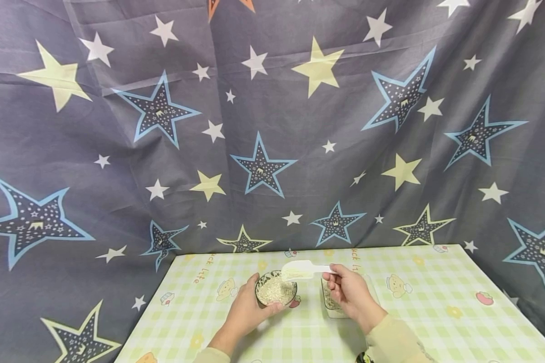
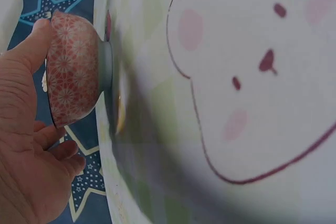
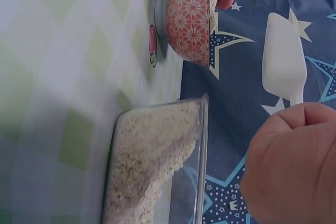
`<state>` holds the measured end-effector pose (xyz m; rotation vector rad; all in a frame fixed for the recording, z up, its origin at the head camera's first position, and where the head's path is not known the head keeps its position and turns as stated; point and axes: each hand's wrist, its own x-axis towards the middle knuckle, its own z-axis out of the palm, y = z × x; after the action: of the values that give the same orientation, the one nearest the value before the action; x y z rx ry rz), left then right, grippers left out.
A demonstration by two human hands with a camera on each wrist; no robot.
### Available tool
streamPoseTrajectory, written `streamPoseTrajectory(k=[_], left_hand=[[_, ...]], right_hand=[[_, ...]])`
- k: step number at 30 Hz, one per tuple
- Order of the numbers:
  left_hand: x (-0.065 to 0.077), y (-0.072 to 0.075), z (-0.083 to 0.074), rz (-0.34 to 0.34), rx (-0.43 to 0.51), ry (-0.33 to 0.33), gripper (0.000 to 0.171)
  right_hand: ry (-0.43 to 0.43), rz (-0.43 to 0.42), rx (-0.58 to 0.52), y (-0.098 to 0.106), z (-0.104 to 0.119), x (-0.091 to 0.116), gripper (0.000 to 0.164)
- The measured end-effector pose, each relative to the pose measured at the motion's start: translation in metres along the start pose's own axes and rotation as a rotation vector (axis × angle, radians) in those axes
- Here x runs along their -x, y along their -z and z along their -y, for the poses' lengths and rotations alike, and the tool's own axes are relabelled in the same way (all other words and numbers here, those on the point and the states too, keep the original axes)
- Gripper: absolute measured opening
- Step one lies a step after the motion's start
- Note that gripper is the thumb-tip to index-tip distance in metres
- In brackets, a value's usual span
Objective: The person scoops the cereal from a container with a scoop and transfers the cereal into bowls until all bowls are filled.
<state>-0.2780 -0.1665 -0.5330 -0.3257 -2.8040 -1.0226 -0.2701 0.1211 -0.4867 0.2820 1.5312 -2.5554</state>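
My left hand [image 1: 247,311] holds a small bowl [image 2: 76,72] by its side, thumb at the rim. Outside, the bowl is red with a white flower pattern; oat flakes [image 1: 276,292] lie inside it. It stands on the table or very near it. My right hand [image 1: 351,296] grips the handle of a white scoop [image 1: 302,268]. The scoop's head is above the bowl's right edge, with pale flakes at its lower edge. Below the right hand, a clear rectangular container [image 3: 203,145] of oat flakes sits on the table, partly hidden by that hand in the head view.
A green-and-white checked cloth [image 1: 436,327] with cartoon prints covers the table. Behind the table's far edge hangs a dark curtain [image 1: 281,116] printed with stars. The container stands a short way right of the bowl.
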Motion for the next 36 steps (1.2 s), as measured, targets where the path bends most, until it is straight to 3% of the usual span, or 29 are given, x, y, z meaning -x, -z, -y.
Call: streamPoseTrajectory(k=[7,14,29,36], left_hand=[[0.000,-0.002,-0.002,0.012,0.001,0.010,0.119],[0.000,-0.003,-0.009,0.000,0.001,0.006,0.119],[-0.003,-0.001,-0.016,0.019,0.011,0.058,0.119],[-0.003,0.000,-0.016,0.023,0.039,0.064,0.119]], right_hand=[[0.029,-0.025,0.060,-0.013,-0.005,-0.003,0.016],[0.092,-0.031,0.172,-0.023,-0.009,0.000,0.031],[0.236,-0.057,0.337,-0.047,-0.017,0.003,0.029],[0.310,-0.030,0.410,-0.053,-0.021,0.007,0.028]])
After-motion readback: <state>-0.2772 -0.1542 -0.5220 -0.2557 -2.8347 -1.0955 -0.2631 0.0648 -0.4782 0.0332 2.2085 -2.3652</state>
